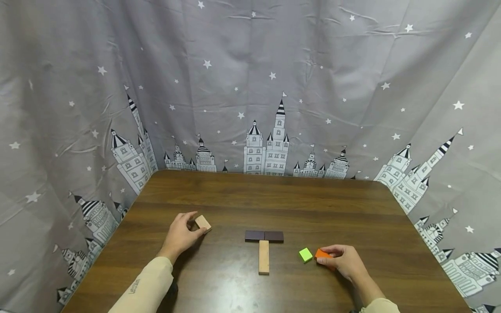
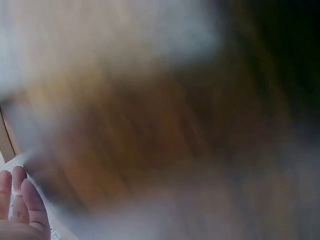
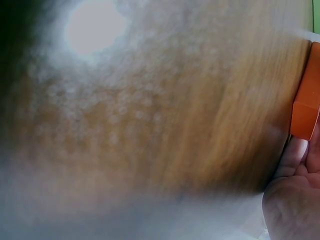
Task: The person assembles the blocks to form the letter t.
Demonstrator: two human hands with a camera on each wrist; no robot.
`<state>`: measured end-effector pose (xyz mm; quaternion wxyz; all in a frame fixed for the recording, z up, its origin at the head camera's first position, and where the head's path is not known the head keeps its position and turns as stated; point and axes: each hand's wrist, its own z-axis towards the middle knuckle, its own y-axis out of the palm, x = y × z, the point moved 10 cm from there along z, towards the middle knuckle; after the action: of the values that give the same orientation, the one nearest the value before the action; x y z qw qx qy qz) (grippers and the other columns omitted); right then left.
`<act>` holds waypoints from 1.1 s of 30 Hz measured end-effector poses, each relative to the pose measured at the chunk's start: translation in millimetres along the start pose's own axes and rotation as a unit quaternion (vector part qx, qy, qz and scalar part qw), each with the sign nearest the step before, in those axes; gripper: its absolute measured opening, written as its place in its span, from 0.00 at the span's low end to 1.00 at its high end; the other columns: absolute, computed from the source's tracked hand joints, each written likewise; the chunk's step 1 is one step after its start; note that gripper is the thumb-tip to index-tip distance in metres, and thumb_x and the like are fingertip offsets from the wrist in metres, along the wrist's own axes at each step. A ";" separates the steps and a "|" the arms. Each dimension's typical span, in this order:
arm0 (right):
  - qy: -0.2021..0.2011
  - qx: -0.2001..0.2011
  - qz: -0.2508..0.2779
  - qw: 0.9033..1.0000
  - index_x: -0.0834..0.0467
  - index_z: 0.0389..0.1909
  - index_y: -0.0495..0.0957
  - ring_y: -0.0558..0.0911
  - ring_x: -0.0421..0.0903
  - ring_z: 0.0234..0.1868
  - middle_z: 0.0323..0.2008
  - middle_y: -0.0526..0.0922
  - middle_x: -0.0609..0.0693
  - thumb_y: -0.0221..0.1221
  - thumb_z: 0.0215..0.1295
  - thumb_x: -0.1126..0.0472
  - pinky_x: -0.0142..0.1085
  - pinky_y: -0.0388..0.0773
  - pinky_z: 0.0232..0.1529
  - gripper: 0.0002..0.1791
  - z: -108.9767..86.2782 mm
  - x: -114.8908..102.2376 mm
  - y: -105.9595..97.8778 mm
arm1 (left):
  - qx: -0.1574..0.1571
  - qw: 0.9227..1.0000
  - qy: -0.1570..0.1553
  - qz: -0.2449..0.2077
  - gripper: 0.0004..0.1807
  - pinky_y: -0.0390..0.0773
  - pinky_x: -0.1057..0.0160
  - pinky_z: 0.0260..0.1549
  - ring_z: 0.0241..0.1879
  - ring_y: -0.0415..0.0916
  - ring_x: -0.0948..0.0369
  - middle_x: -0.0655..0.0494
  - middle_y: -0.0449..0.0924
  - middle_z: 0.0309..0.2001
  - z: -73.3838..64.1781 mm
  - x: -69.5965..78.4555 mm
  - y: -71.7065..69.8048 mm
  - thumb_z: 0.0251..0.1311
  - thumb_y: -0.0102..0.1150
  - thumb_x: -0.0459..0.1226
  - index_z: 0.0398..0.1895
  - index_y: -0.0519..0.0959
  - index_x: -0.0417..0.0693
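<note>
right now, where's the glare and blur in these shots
Head view: fairly sharp, with a pale glare patch on the table below and left of the long tan block; left wrist view: mostly heavy blur, darkening at upper right; right wrist view: tabletop blurred, bright white glare at upper left, the orange block at the right edge much clearer.

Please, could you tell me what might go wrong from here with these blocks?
The right hand holds the orange block close beside the green block; a small slip might push the green block aside.

The left hand has the small pale block between thumb and finger; if carried toward the middle, it might knock the two dark blocks or the long pale block.
</note>
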<state>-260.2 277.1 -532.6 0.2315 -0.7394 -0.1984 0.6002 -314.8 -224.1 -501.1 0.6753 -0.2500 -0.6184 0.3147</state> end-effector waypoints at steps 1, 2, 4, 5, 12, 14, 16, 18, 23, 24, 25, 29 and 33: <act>-0.001 0.001 -0.002 1.000 0.60 0.40 0.89 0.81 0.45 0.37 0.34 0.87 0.48 0.81 0.42 0.55 0.38 0.75 0.39 0.23 0.0 0.0 -0.1 | -0.003 1.000 0.000 0.003 0.36 0.74 0.44 0.50 0.50 0.76 0.45 0.36 0.73 0.57 -0.1 0.3 0.2 0.58 0.72 0.43 0.66 0.73 0.33; -0.001 0.001 -0.002 1.000 0.60 0.40 0.89 0.81 0.45 0.37 0.34 0.87 0.48 0.81 0.42 0.55 0.38 0.76 0.39 0.23 0.0 0.2 -0.2 | -0.007 1.000 0.000 0.005 0.36 0.74 0.44 0.50 0.51 0.75 0.44 0.35 0.73 0.57 -0.5 0.8 0.8 0.59 0.72 0.43 0.65 0.73 0.32; 0.002 -0.001 0.001 1.000 0.60 0.41 0.89 0.81 0.45 0.37 0.34 0.87 0.48 0.81 0.42 0.55 0.38 0.76 0.38 0.23 -0.3 0.3 0.0 | -0.013 1.000 0.002 0.014 0.35 0.73 0.43 0.51 0.51 0.75 0.43 0.34 0.73 0.57 -1.4 2.0 1.9 0.59 0.71 0.44 0.63 0.74 0.30; 0.004 -0.002 0.003 1.000 0.60 0.41 0.89 0.80 0.45 0.37 0.34 0.86 0.47 0.81 0.43 0.55 0.38 0.76 0.38 0.23 -0.4 0.4 0.2 | -0.015 1.000 0.001 0.018 0.34 0.73 0.42 0.52 0.52 0.74 0.42 0.33 0.73 0.57 -1.7 1.9 2.7 0.60 0.71 0.45 0.62 0.75 0.30; 0.011 -0.002 0.006 1.000 0.60 0.41 0.89 0.80 0.46 0.38 0.34 0.86 0.47 0.81 0.43 0.56 0.38 0.76 0.37 0.23 -0.5 2.4 -0.1 | -0.033 0.998 -0.024 0.041 0.34 0.63 0.34 0.55 0.61 0.67 0.37 0.33 0.71 0.62 -3.1 1.0 7.9 0.62 0.68 0.46 0.66 0.73 0.36; 0.011 -0.001 0.005 1.000 0.60 0.41 0.89 0.80 0.46 0.38 0.34 0.86 0.47 0.81 0.43 0.56 0.38 0.76 0.38 0.23 -0.4 2.5 -0.5 | -0.039 0.997 -0.035 0.049 0.36 0.61 0.32 0.52 0.62 0.64 0.35 0.32 0.69 0.64 -3.1 0.1 9.5 0.62 0.68 0.47 0.68 0.71 0.36; 0.008 -0.001 0.004 1.000 0.60 0.41 0.89 0.80 0.46 0.38 0.34 0.86 0.47 0.81 0.43 0.56 0.38 0.76 0.38 0.23 -0.1 2.1 -0.6 | -0.042 0.997 -0.044 0.055 0.37 0.61 0.31 0.52 0.63 0.62 0.33 0.30 0.67 0.64 -3.1 -0.6 10.3 0.62 0.67 0.48 0.68 0.71 0.34; 0.007 0.000 0.002 1.000 0.60 0.41 0.89 0.80 0.45 0.38 0.34 0.86 0.47 0.81 0.43 0.55 0.38 0.75 0.39 0.23 0.1 2.0 -0.8 | -0.046 0.996 -0.049 0.058 0.37 0.61 0.31 0.52 0.63 0.61 0.33 0.29 0.66 0.65 -3.2 -1.3 11.2 0.63 0.66 0.49 0.67 0.71 0.33; 0.010 -0.001 0.008 1.000 0.60 0.41 0.89 0.79 0.46 0.38 0.33 0.85 0.47 0.81 0.42 0.55 0.37 0.75 0.37 0.23 -0.1 2.6 0.2 | -0.047 0.996 -0.044 0.057 0.40 0.61 0.32 0.53 0.63 0.61 0.33 0.29 0.67 0.64 -3.8 -1.7 10.6 0.61 0.67 0.51 0.68 0.70 0.32; 0.011 -0.002 0.010 1.000 0.60 0.41 0.89 0.79 0.46 0.38 0.33 0.85 0.47 0.81 0.42 0.56 0.37 0.75 0.37 0.23 -0.1 3.0 0.7 | -0.047 0.996 -0.043 0.058 0.40 0.61 0.32 0.53 0.63 0.61 0.33 0.29 0.68 0.64 -4.0 -2.2 10.5 0.61 0.68 0.51 0.68 0.70 0.32; 0.011 -0.003 0.012 1.000 0.60 0.41 0.89 0.79 0.46 0.38 0.33 0.85 0.47 0.81 0.42 0.56 0.36 0.75 0.36 0.23 -0.2 3.1 1.1 | -0.047 0.996 -0.042 0.058 0.40 0.61 0.33 0.53 0.63 0.61 0.33 0.29 0.68 0.63 -4.6 -2.2 10.1 0.60 0.68 0.51 0.67 0.70 0.32; 0.009 0.001 0.008 1.000 0.60 0.40 0.89 0.79 0.46 0.37 0.33 0.85 0.47 0.81 0.42 0.56 0.37 0.75 0.37 0.22 0.6 2.8 0.8 | -0.043 0.996 -0.033 0.064 0.41 0.62 0.34 0.51 0.63 0.63 0.33 0.29 0.69 0.63 -4.4 -0.9 9.4 0.58 0.71 0.50 0.67 0.71 0.33; 0.004 0.007 -0.002 1.000 0.59 0.39 0.90 0.79 0.45 0.36 0.32 0.85 0.47 0.81 0.42 0.56 0.37 0.74 0.38 0.21 0.9 1.4 -0.9 | -0.029 0.998 -0.021 0.060 0.40 0.62 0.35 0.51 0.62 0.64 0.34 0.31 0.71 0.63 -2.4 3.0 9.0 0.56 0.72 0.50 0.66 0.72 0.34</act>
<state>-260.8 278.7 -533.3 0.2387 -0.7399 -0.1942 0.5983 -313.4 -215.7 -505.9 0.6345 -0.2995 -0.6250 0.3422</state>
